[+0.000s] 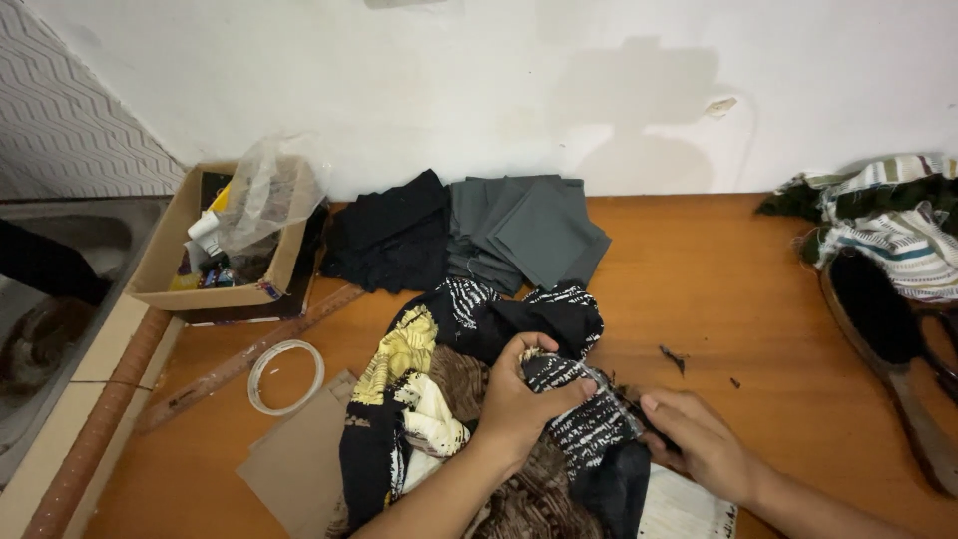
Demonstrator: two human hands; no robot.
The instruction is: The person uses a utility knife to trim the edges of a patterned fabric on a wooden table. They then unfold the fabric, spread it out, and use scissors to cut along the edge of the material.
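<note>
Patterned fabric scraps [469, 419] lie heaped on the wooden counter [738, 299] before you, soft, light and floppy. Your left hand [524, 404] pinches a black-and-white striped piece [584, 414] by its bunched top, while your right hand [699, 439] rests half-open at its edge; grip folds, not loose corners.

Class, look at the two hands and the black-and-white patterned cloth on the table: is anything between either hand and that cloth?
Nothing visible is. The left hand already grips a fold of the black-and-white patterned cloth from above, and the right hand rests against its right edge. The cloth lies on top of the fabric pile, uncovered.
</note>
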